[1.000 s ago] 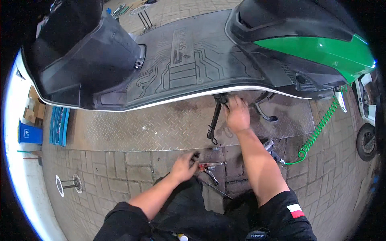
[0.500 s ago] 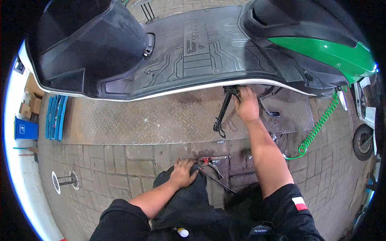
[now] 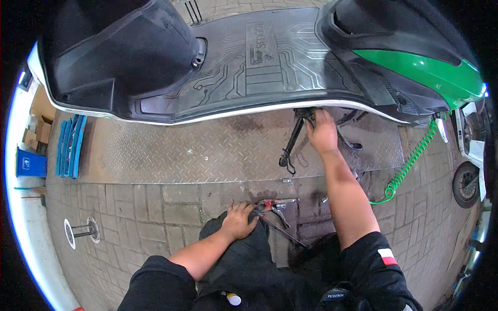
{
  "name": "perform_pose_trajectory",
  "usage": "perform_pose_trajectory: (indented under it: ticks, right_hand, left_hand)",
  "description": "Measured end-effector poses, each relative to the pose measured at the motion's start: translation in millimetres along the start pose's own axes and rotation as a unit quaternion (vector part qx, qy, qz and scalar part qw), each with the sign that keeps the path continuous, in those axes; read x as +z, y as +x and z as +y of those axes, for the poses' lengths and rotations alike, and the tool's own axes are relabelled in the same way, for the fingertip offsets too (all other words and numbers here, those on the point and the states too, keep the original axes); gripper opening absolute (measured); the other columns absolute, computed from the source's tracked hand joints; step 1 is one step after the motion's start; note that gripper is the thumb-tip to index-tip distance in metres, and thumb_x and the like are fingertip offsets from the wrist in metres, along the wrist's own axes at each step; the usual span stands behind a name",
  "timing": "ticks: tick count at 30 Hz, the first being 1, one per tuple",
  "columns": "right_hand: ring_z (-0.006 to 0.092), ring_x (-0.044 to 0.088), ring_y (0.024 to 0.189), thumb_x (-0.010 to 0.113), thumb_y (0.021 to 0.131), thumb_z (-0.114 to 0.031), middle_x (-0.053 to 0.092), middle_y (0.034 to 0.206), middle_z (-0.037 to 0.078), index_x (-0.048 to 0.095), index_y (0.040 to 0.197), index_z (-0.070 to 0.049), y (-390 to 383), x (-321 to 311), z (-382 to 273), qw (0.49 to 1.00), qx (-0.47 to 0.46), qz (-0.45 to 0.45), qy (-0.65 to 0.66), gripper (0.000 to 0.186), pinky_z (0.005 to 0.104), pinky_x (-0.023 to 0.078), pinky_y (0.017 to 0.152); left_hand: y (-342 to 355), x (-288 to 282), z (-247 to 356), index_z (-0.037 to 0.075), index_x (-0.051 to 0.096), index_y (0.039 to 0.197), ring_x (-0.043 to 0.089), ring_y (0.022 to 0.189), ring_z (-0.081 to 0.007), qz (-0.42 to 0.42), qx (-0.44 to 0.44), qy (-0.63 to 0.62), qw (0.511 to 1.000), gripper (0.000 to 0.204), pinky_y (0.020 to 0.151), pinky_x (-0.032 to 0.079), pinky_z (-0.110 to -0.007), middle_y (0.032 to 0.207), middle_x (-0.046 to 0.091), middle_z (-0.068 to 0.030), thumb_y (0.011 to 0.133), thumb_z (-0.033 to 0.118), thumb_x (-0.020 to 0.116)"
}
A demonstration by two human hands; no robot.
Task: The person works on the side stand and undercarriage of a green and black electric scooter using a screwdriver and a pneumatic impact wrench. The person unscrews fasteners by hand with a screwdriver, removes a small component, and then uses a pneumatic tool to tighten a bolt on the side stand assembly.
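A scooter with a black footboard [image 3: 207, 98] and a green side panel [image 3: 415, 67] stands across the view. Below its white lower edge hangs a black kickstand [image 3: 292, 142]. My right hand [image 3: 322, 132] reaches up to the kickstand's upper end, fingers closed there. The fingertips are partly hidden, so what they pinch cannot be made out. My left hand [image 3: 239, 220] lies on my bent knee with its fingers spread, holding nothing visible. Locking pliers with a red part [image 3: 271, 204] and a long dark bar [image 3: 284, 232] lie beside that knee.
A metal tread plate [image 3: 171, 155] lies under the scooter on brick paving. A small socket [image 3: 287, 181] sits at the plate's edge. The green coiled air hose [image 3: 412, 163] hangs at right, near a wheel [image 3: 466, 184]. Blue bin [image 3: 31, 163] and blue slatted pieces [image 3: 70, 146] stand at left.
The view has shifted slightly, so the scooter sits a little higher and further right. My right hand stays at the kickstand's upper end, and my left hand still rests on my knee.
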State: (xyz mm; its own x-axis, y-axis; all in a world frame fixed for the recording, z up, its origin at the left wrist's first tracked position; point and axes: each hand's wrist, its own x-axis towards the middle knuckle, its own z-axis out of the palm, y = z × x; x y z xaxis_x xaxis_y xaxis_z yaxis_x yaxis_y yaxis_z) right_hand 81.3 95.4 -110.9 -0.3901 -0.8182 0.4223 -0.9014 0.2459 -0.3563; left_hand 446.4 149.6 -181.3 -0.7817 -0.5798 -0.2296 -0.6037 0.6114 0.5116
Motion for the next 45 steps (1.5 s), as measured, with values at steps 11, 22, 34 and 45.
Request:
perform_pose_trajectory:
  ticks: [11,22,34,45]
  right_hand:
    - [0.0396,0.055,0.102,0.065,0.081,-0.020,0.057,0.112,0.021,0.058,0.112,0.000,-8.4,12.0,4.9,1.000,-0.001,0.029,0.009,0.038,0.0452,0.046,0.089]
    - [0.0353,0.056,0.099,0.067,0.077,-0.022,0.060,0.105,0.016,0.061,0.108,-0.004,-1.6,5.0,-6.9,0.998,-0.001,0.021,-0.055,0.037,0.0455,0.043,0.090]
    - [0.0322,0.056,0.100,0.058,0.080,-0.020,0.060,0.103,0.013,0.057,0.109,-0.005,-3.5,1.4,2.4,0.999,-0.013,0.028,-0.024,0.033,0.0429,0.042,0.093]
    - [0.0300,0.058,0.097,0.065,0.079,-0.027,0.062,0.098,0.010,0.061,0.105,-0.008,-1.8,-2.3,1.4,0.999,-0.012,0.031,0.012,0.033,0.0427,0.041,0.092]
  left_hand:
    - [5.9,-10.4,6.9,0.007,0.055,0.122,0.049,0.119,-0.0337,-0.043,-0.018,0.000,0.999,0.046,0.109,0.024,-0.054,0.124,0.053,-0.0163,0.087,0.037,0.057]
    - [222.4,-98.2,114.4,-0.001,0.056,0.119,0.062,0.099,-0.0363,0.260,-0.061,-0.335,0.904,0.039,0.087,0.047,-0.040,0.108,0.063,-0.0252,0.091,0.026,0.057]
    - [252.4,-81.9,132.2,-0.006,0.068,0.094,0.062,0.079,-0.0137,0.373,-0.100,-0.486,0.784,0.021,0.074,0.047,-0.027,0.086,0.069,-0.0075,0.091,0.013,0.061]
    - [269.5,-79.0,114.7,-0.006,0.065,0.107,0.062,0.085,-0.0138,0.344,-0.113,-0.581,0.729,0.027,0.074,0.049,-0.030,0.100,0.069,-0.0111,0.092,0.015,0.061]
